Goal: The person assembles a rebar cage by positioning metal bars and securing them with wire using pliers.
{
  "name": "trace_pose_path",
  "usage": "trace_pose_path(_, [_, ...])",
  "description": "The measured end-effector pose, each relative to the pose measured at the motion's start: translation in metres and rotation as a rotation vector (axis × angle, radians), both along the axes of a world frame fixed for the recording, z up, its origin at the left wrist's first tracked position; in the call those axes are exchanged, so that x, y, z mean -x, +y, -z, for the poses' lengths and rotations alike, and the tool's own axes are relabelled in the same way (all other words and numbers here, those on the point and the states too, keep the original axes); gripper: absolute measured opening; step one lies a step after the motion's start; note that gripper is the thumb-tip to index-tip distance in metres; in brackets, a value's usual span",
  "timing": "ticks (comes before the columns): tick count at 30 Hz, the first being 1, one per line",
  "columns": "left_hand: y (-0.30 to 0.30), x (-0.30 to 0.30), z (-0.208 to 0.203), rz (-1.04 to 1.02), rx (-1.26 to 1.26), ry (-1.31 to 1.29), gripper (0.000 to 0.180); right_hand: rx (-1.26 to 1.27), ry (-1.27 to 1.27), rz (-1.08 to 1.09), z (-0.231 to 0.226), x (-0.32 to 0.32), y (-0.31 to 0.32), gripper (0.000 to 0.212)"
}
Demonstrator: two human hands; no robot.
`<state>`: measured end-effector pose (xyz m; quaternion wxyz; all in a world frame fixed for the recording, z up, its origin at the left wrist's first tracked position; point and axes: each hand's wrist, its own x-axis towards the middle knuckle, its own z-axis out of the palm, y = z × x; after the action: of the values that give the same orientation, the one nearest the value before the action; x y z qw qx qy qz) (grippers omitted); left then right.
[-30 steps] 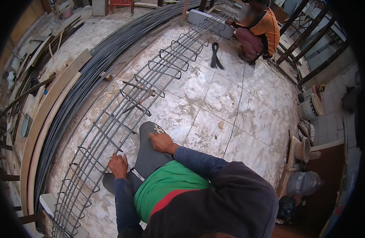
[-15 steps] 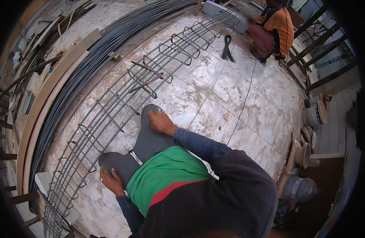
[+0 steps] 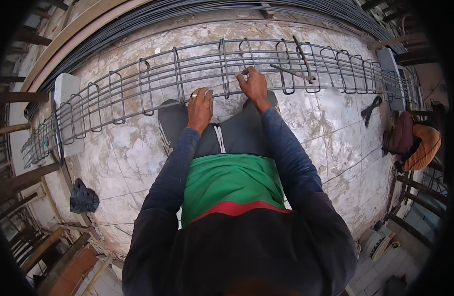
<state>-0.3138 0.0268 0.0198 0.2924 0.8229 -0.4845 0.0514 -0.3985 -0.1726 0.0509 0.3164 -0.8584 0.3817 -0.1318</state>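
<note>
A long rebar cage (image 3: 176, 74), made of parallel steel bars with bent stirrups, stretches sideways in front of my knees. My left hand (image 3: 200, 107), with a ring on one finger, is closed at the cage's near bar, just above my left knee. Farther right, my right hand (image 3: 255, 89) reaches over the near bar, its fingers closed around part of the cage beside a stirrup. Bars and knuckles partly hide the fingertips of both hands. Long-handled pincers (image 3: 311, 78) lie spread on the cage, right of my right hand.
White blocks support the cage at the left (image 3: 68, 98) and right (image 3: 391, 74). Behind it lie long steel rods (image 3: 153, 24) and timber planks (image 3: 83, 30). A black bag (image 3: 83, 196) sits at left, a dark wire bundle (image 3: 370, 111) at right. Another person (image 3: 422, 145) crouches far right.
My hands have left my knees and moved forward onto the rebar cage. The view has swung left, so the cage now runs across it and the other person appears farther right.
</note>
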Motion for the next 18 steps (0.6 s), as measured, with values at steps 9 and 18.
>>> trace_pose_path(9, [0.004,-0.009,0.026,-0.033,-0.130,0.172,0.024,0.023,0.219,-0.222,0.050,-0.050,0.015,0.033])
trace_pose_path(18, [-0.006,-0.016,0.030,-0.027,-0.124,0.219,0.018,-0.022,0.145,-0.269,0.049,-0.069,0.029,0.029])
